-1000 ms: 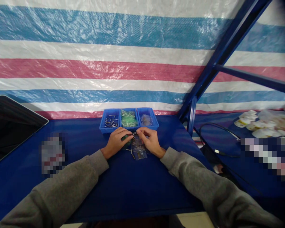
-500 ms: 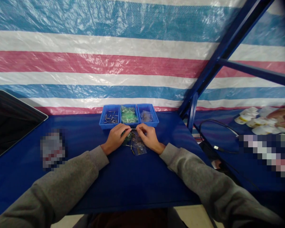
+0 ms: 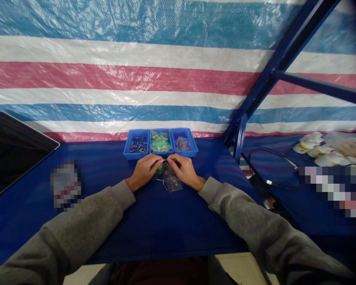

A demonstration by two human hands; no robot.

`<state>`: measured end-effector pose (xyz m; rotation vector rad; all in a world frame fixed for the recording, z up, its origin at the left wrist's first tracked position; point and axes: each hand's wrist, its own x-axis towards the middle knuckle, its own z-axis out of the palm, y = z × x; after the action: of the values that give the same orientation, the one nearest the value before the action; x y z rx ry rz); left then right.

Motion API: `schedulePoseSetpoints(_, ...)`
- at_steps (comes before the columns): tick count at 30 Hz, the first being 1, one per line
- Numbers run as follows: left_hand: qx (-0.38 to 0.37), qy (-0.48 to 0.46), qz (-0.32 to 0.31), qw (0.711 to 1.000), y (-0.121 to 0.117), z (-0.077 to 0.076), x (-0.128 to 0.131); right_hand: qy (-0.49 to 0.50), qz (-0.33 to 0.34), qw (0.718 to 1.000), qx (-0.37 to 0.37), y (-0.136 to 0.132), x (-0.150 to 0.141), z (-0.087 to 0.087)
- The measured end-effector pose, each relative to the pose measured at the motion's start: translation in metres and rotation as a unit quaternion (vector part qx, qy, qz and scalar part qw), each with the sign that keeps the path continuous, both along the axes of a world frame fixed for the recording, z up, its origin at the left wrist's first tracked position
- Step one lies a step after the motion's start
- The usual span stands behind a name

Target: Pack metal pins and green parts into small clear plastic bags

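Note:
My left hand [image 3: 145, 169] and my right hand [image 3: 184, 169] meet just in front of the blue bins, fingertips pinched and nearly touching. Between them is a small thin metal rod [image 3: 164, 159], mostly hidden by the fingers. Beneath the hands lie several loose metal rods [image 3: 163, 182], a clear plastic bag [image 3: 174, 184] with dark and brassy pieces, and a green packet [image 3: 157, 174] partly covered by my left hand. The left blue bin [image 3: 126, 152] holds metal rods, the middle one green packets [image 3: 160, 141], the right one clear bags [image 3: 182, 143].
A dark-screened device [image 3: 14, 154] lies at the left, near a blurred-out item [image 3: 65, 185]. To the right stand a blue metal frame [image 3: 240, 136], a black cable [image 3: 267, 150] with a USB plug, and white bottles [image 3: 308, 142]. A striped tarp [image 3: 136, 79] hangs behind the table.
Both hands have drawn closer together at the fingertips around the small rod. The whole view has shifted slightly, so the scene sits higher in the picture.

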<state>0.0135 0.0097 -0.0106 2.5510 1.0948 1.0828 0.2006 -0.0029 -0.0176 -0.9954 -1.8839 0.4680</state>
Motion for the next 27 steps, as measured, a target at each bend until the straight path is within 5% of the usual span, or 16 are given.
schedulePoseSetpoints(27, -0.002, 0.008, -0.019, 1.0, 0.0009, 0.0002, 0.0026, -0.012, -0.005, 1.0, -0.009, -0.0003, 0.0015, 0.0011)
